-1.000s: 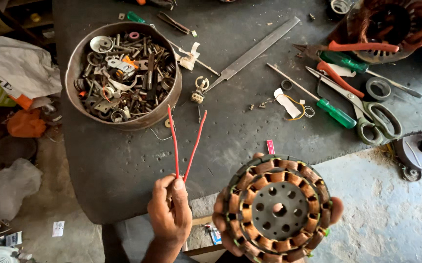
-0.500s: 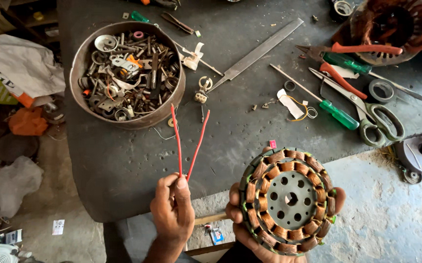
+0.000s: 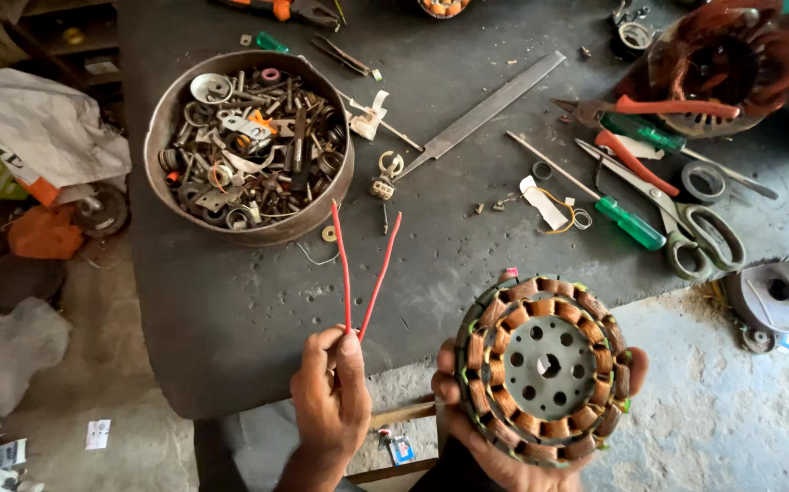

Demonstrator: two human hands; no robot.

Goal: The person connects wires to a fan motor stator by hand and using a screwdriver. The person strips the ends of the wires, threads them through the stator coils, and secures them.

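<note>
The left hand [image 3: 333, 396] rises from the bottom edge, fingertips pinching two red wires [image 3: 358, 269] that fan upward over the dark counter [image 3: 230, 301], near a round tin of scrap [image 3: 253, 146]. The right hand [image 3: 513, 437] cups a copper-wound motor coil [image 3: 545, 364] from beneath, its palm hidden and its wrist cut off.

A: Light? Soft daylight, brightest lower right on the pale floor [image 3: 732, 410]; dark table [image 3: 230, 310] only dully lit.
B: Shadows faint, deepest under the shelving at upper left. Focus sharp centre, corners bowed by the wide lens, no glare.
</note>
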